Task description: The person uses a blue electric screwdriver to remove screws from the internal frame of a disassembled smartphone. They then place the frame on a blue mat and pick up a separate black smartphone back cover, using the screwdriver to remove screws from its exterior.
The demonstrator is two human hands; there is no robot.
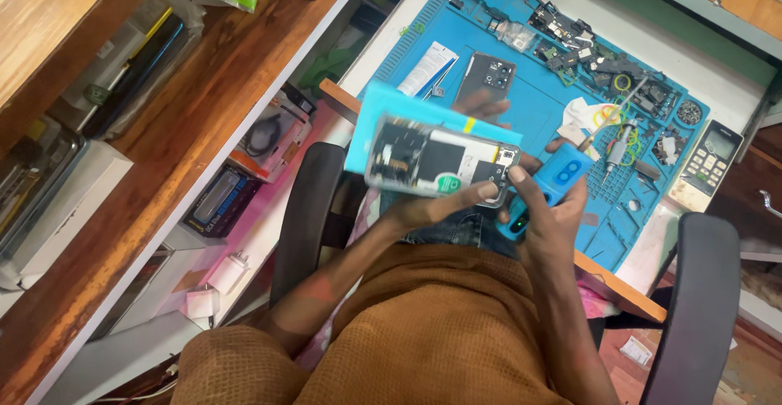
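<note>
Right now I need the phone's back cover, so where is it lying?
In the head view, the dark back cover lies on the blue repair mat, upper centre, right of a white-blue card, beyond the hands.

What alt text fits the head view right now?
Seen from above, a seated person's left hand holds an opened phone, its insides showing, while the right hand grips a blue tool. Beyond lies a blue work mat strewn with small parts.

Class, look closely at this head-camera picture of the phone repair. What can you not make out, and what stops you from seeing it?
- Opened phone: inner parts blurred in the head view.
- Left hand: its palm is hidden behind the phone.
- Blue tool: lower end covered by the right hand.
- Small parts on the blue mat: too small to tell apart.
</note>
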